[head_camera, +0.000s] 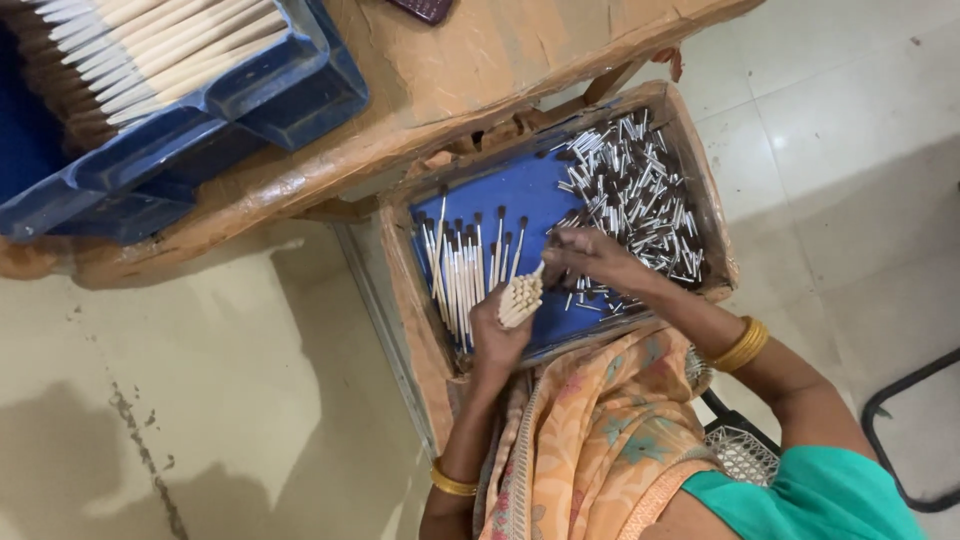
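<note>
Your left hand (497, 335) has a closed grip on a bundle of pale sticks (520, 298), ends fanned up over the near edge of the tray (520, 195). Your right hand (590, 258) sits just beside it, fingertips pinched at one stick touching the bundle; can't tell if that grip is fully closed. Beyond the left hand, finished sticks with dark tips (462, 262) lie in a row on the blue tray floor. Right of that, a loose heap of silver caps (635, 195). Further off, on the bench (470, 70), a blue crate (200, 110) holds more sticks.
</note>
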